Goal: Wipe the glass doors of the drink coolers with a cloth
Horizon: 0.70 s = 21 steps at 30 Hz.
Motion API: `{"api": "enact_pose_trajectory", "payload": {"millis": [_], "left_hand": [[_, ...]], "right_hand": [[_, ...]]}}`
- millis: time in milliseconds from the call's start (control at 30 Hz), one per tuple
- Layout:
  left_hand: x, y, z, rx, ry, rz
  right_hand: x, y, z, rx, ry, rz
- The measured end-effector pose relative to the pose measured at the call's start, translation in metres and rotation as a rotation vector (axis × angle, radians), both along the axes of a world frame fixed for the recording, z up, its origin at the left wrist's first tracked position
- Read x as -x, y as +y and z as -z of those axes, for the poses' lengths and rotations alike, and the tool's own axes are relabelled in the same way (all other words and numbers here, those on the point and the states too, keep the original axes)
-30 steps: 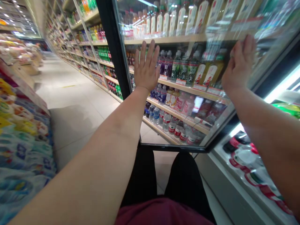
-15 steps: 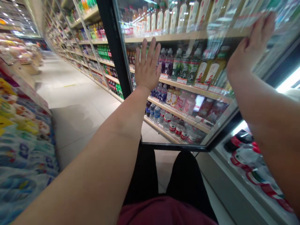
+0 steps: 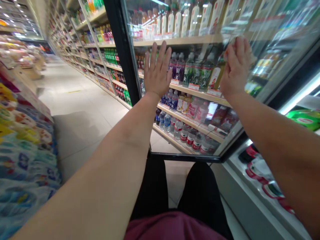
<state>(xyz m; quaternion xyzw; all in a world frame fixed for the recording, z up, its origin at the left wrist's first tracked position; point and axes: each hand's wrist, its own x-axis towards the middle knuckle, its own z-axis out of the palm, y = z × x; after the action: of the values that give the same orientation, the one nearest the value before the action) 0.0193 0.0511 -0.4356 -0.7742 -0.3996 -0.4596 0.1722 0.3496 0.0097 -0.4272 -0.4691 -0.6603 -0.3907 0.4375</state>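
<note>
**Item 1: left hand [image 3: 157,71].** It is being held up at upper centre of the frame, wide open, fingers spread and pointing upward, holding nothing.

**Item 2: right hand [image 3: 236,68].** It is being held up right of centre, also open and empty, its fingers closer together.

**Item 3: glass cooler door [image 3: 250,121].** It is standing directly in front of both hands, between them and the bottles. Both palms are facing it, very near or touching; the view cannot settle which. Its black door frame [image 3: 121,56] is rising just left of the left hand.

**Behind the glass:** wooden shelves [image 3: 195,88] are carrying rows of upright drink bottles. Green-labelled bottles [image 3: 198,71] are standing between the hands, and clear water bottles [image 3: 178,130] are filling a lower shelf.

**Lower right:** a refrigerated case [image 3: 257,173] is holding red-and-white packages.

**Left edge:** a stack of printed packaged goods [image 3: 25,160] is lining the aisle.

**Upper left:** long store shelving [image 3: 77,43] is running along a tiled floor [image 3: 82,100].

**Bottom centre:** the person's dark trousers [image 3: 150,190] and maroon shirt [image 3: 175,226] are showing.
</note>
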Motion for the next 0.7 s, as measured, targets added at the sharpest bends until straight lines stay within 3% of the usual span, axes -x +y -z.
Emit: {"api": "enact_pose_trajectory", "payload": {"millis": [67,167,300,367,467,633,700], "left_hand": [[0.001,0.0,0.001,-0.02,-0.02,0.025],[0.002,-0.001,0.001,-0.05,-0.033,0.057],[0.002,-0.002,0.0,-0.017,-0.046,0.087],[0.001,-0.002,-0.001,-0.01,-0.061,0.086],[0.001,-0.005,-0.003,-0.007,-0.034,0.032],[0.0,-0.012,-0.004,0.03,0.01,-0.006],[0.001,-0.012,-0.004,0.033,-0.013,0.012]], "right_hand": [[0.005,-0.001,0.001,-0.022,0.0,0.02],[0.024,-0.01,0.023,-0.013,-0.03,0.005],[0.045,-0.027,0.06,0.225,-0.229,-0.069],[0.048,-0.033,0.066,0.337,-0.289,-0.091],[0.046,-0.033,0.053,0.35,-0.299,-0.094],[0.036,-0.011,0.006,0.174,-0.127,-0.011],[0.037,-0.003,-0.001,0.131,-0.066,0.019]]}}
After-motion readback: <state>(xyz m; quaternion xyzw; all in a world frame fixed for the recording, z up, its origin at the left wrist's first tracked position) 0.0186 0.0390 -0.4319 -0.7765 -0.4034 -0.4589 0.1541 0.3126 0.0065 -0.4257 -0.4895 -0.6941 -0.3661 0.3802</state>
